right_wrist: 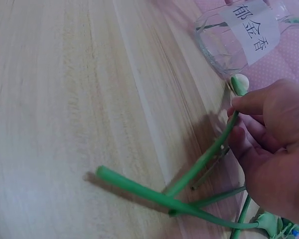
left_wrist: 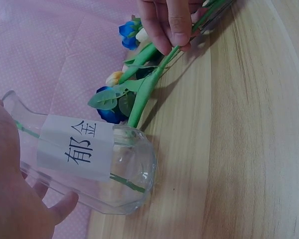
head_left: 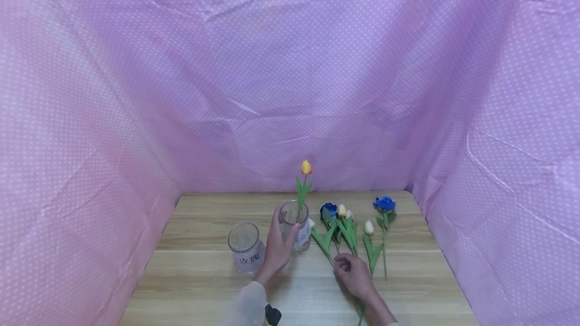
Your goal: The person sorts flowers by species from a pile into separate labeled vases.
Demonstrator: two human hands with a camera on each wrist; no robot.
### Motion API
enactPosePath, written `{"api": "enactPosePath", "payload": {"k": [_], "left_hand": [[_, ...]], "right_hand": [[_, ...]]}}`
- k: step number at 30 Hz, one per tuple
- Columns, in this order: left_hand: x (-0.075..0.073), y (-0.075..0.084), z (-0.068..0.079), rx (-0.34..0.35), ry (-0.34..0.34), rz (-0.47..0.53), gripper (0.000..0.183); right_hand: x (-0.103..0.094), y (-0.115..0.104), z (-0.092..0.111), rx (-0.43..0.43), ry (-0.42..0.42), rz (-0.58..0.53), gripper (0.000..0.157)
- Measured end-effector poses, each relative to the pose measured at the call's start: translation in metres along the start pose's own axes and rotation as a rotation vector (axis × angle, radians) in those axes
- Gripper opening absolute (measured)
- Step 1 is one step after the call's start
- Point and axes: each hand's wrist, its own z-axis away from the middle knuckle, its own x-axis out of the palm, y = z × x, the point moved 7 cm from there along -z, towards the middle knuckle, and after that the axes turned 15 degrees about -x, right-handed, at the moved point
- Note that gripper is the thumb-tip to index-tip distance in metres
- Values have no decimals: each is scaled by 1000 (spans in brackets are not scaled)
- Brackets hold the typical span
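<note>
My left hand (head_left: 278,248) grips a clear glass vase (head_left: 301,238) by its side, thumb near the rim. A paper label (left_wrist: 75,147) with handwritten characters is stuck on the glass. One yellow-and-red tulip (head_left: 306,167) stands in this vase, its stem showing through the glass in the left wrist view. To the right, my right hand (head_left: 355,275) pinches the green stem (right_wrist: 207,157) of a white tulip between thumb and fingers. That tulip's leaves (head_left: 323,240) point toward the vase, and its white head (right_wrist: 243,81) is partly hidden behind the leaf.
A second labelled glass vase (head_left: 246,255) stands on the left of the wooden table (head_left: 190,280). Right of the held vase lie a blue rose (head_left: 328,210), a pale yellow tulip (head_left: 342,210), a white tulip (head_left: 369,227) and another blue rose (head_left: 384,203). Pink dotted cloth (head_left: 290,89) surrounds the table.
</note>
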Motion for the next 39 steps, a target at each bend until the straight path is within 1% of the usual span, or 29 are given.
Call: {"api": "enactPosePath", "payload": {"k": [8, 13, 20, 25, 33, 39], "left_hand": [[0, -2, -1, 9, 10, -10, 83], [0, -2, -2, 8, 15, -5, 83], [-1, -1, -1, 18, 13, 2, 82], [0, -2, -2, 27, 8, 2, 83], [1, -1, -2, 16, 4, 8, 82], [1, -1, -3, 15, 8, 2, 82]], "right_hand": [[0, -3, 2, -25, -30, -31, 22], [-2, -7, 1, -33, -21, -50, 23], [-5, -13, 0, 14, -6, -86, 27], [-6, -15, 0, 40, 23, -117, 30], [-9, -18, -3, 35, 65, -178, 34], [-15, -25, -6, 34, 99, -210, 32]]}}
